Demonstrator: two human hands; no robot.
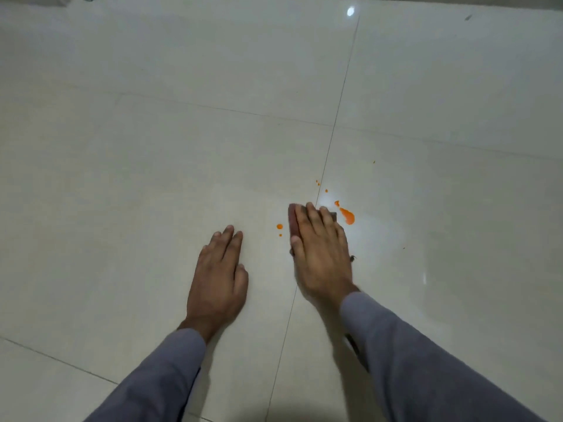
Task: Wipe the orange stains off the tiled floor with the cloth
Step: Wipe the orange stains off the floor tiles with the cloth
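We look down on a glossy, pale cream tiled floor (pixel 170 153), its large square slabs divided by thin dark grout lines that cross in the upper middle of the frame, with a small bright glint of light at the upper right. Right of centre, our right hand (pixel 320 251) lies flat with straight, close fingers, pressing a cloth (pixel 293 219) down onto the tile; only a dull reddish-brown strip of the cloth shows along the hand's left edge and a darker corner past the fingertips, so we cannot tell its full shape. The orange stains (pixel 347 215) sit around it: a wet, teardrop-shaped blot just beyond the fingertips to the right, a smaller drop above that, a few fine specks trailing up along the grout line, and two round dots just left of the cloth. Our left hand (pixel 219 275) rests palm down on bare tile in the lower centre, fingers straight and together, holding nothing, apart from the cloth. Smooth grey sleeves (pixel 426 360) cover both forearms, reaching in from the bottom edge.
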